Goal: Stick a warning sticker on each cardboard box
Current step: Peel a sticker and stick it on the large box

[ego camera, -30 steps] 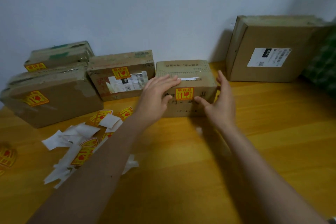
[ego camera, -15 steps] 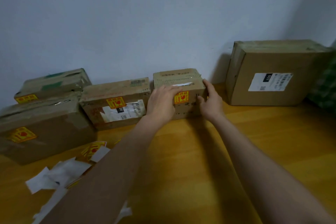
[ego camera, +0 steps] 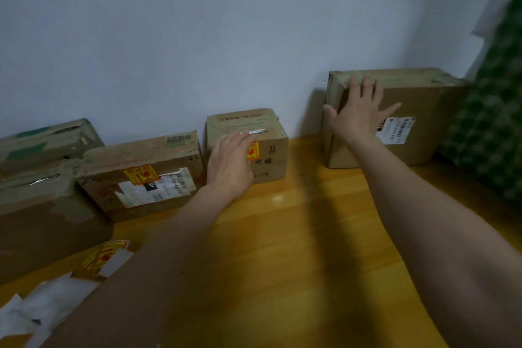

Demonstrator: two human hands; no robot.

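A small cardboard box [ego camera: 271, 147] stands against the wall with a yellow warning sticker [ego camera: 253, 150] on its front. My left hand [ego camera: 230, 161] lies flat over its front left part, fingers together, half covering the sticker. My right hand [ego camera: 358, 110] rests with fingers spread on the upper left front of a large cardboard box [ego camera: 409, 133] at the right, which carries a white shipping label [ego camera: 395, 130] and no visible yellow sticker. Loose yellow warning stickers [ego camera: 104, 254] lie on the floor at lower left.
Left of the small box sit a stickered box [ego camera: 141, 175] and two more cardboard boxes [ego camera: 42, 206] along the white wall. White backing papers [ego camera: 48, 299] litter the wooden floor [ego camera: 296, 248]. A green patterned cloth [ego camera: 491, 127] hangs at the right edge.
The small box has been pushed back to the wall. My right hand left it and moved right onto the large box. My left hand stays on the small box.
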